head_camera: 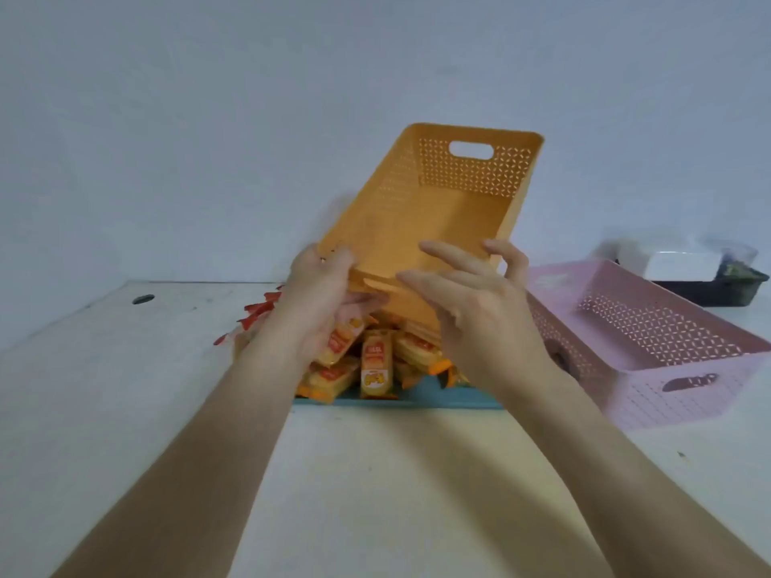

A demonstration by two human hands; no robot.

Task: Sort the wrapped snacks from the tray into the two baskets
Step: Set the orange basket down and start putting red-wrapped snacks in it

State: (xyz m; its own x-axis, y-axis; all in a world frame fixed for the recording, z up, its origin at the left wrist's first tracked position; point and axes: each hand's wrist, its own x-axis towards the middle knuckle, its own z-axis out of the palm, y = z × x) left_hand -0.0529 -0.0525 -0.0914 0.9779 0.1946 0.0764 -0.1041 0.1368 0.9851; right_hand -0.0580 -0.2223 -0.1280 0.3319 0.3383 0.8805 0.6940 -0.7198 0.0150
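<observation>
Over white table point(375, 494), near pale wall point(208, 118): orange basket point(438, 219)

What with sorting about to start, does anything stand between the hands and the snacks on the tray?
Yes: the orange basket, tilted up and gripped by the left hand, hangs over the snacks on the tray, with the open right hand at its near end. Nothing visible blocks the pink basket on the right.

Orange basket point(421, 227) and pink basket point(651, 369): perforated lattice walls. Snacks point(375, 365): yellow-orange wrappers. Tray point(417, 398): teal. Worktop point(125, 369): white.
</observation>
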